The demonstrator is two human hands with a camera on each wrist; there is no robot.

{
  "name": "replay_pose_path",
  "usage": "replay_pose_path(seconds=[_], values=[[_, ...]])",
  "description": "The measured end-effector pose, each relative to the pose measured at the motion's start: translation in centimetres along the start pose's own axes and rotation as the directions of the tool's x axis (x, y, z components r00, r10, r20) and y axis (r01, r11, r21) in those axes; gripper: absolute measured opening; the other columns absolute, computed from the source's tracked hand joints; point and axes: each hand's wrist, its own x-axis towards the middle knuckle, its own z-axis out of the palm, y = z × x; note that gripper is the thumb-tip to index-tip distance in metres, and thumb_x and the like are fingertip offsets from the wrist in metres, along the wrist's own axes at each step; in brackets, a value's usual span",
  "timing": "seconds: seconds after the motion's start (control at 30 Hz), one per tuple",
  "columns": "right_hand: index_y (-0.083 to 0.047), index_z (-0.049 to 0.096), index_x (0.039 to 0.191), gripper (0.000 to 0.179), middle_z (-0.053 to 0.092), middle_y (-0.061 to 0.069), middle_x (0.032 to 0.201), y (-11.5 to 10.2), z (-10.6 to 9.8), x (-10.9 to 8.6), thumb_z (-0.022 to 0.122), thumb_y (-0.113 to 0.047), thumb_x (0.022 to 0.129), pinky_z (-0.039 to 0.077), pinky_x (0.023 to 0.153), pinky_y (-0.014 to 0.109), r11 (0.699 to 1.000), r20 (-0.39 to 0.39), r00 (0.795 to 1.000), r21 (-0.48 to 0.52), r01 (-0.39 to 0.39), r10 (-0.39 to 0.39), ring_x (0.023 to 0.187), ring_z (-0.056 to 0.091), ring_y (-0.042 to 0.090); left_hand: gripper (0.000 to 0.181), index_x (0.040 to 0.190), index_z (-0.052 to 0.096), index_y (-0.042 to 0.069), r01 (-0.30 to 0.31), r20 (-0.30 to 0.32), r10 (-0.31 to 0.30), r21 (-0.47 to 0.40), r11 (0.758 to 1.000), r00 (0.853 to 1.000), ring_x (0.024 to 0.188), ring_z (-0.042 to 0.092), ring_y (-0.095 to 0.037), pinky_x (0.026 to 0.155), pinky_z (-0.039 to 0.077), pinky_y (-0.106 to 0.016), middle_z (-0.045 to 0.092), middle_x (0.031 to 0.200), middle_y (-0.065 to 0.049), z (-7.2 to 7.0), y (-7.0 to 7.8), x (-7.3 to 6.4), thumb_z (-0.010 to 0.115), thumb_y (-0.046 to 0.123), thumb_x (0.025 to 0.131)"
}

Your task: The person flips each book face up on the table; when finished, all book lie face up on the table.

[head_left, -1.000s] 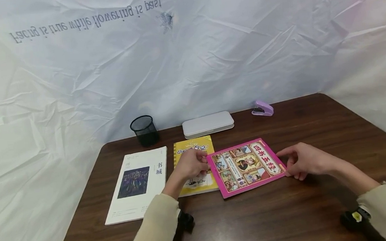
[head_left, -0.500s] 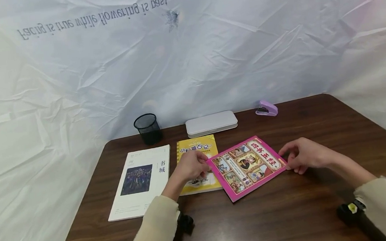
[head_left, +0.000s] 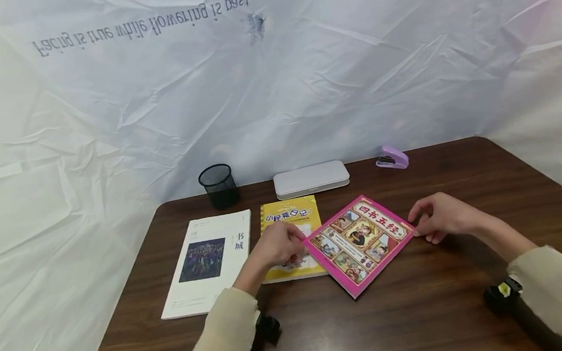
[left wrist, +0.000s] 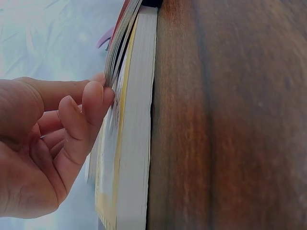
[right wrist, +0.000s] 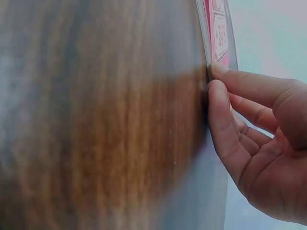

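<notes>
A pink-bordered picture book (head_left: 361, 241) lies turned at an angle between both hands, its left corner over a yellow book (head_left: 289, 214). My left hand (head_left: 278, 245) pinches that corner between thumb and fingers; in the left wrist view its fingertips (left wrist: 96, 96) hold the page edges just above the thick yellow book (left wrist: 136, 120). At the opposite corner, my right hand (head_left: 442, 218) pinches the picture book with thumb and index finger. The right wrist view shows this grip (right wrist: 254, 129) on the thin edge of the pink cover (right wrist: 219, 36).
Left of the yellow book lies a white book (head_left: 208, 265) with a dark picture. Along the back stand a black mesh pen holder (head_left: 219, 186), a white flat case (head_left: 311, 179) and a purple stapler (head_left: 392, 158). A white sheet (head_left: 302, 73) hangs behind the brown table (head_left: 375, 334).
The picture book has turned clockwise between the hands, its near corner swinging right and toward the person. My right hand has moved slightly away from the person. The whole view has shifted a little.
</notes>
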Motion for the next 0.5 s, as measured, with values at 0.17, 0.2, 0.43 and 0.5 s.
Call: replay_pose_path(seconds=[0.17,0.2,0.43,0.5], values=[[0.005,0.066,0.115,0.031,0.062,0.008,0.084,0.2,-0.2,0.6,0.078,-0.014,0.095,0.064,0.062,0.035,1.0,-0.028,0.999,0.012,-0.019,0.019,0.068,0.067,0.018,0.009,0.101,0.079,0.009,0.003,0.031,-0.002,-0.04,0.999,1.0,0.051,0.061,-0.016,0.051,0.053,-0.02,0.071,0.073,-0.009,-0.3,-0.3,-0.4,0.081,0.012,0.093],[0.005,0.066,0.114,0.03,0.063,0.008,0.084,0.2,-0.2,0.7,0.078,-0.015,0.095,0.064,0.062,0.035,1.0,-0.032,0.999,0.012,-0.022,0.023,0.068,0.067,0.018,0.008,0.1,0.079,0.009,0.003,0.035,-0.002,-0.047,0.999,0.999,0.052,0.061,-0.016,0.051,0.053,-0.02,0.071,0.075,-0.008,-0.3,-0.3,-0.4,0.081,0.012,0.093],[0.005,0.068,0.107,0.024,0.066,0.006,0.08,0.1,-0.1,1.1,0.077,-0.015,0.097,0.064,0.062,0.033,0.997,-0.054,0.996,0.018,-0.076,0.077,0.066,0.067,0.015,0.005,0.096,0.082,0.011,-0.013,0.061,0.016,-0.051,0.999,0.998,0.054,0.062,-0.016,0.055,0.057,-0.022,0.073,0.077,-0.008,-0.3,-0.6,-1.0,0.083,0.014,0.092],[0.005,0.07,0.105,0.022,0.067,0.006,0.079,0.0,-0.2,1.2,0.077,-0.015,0.097,0.064,0.062,0.033,0.996,-0.055,0.995,0.024,-0.084,0.086,0.065,0.067,0.014,0.005,0.096,0.082,0.01,-0.022,0.062,0.024,-0.044,0.999,0.998,0.055,0.063,-0.016,0.056,0.057,-0.022,0.073,0.076,-0.007,-0.3,-0.6,-1.1,0.083,0.014,0.092]])
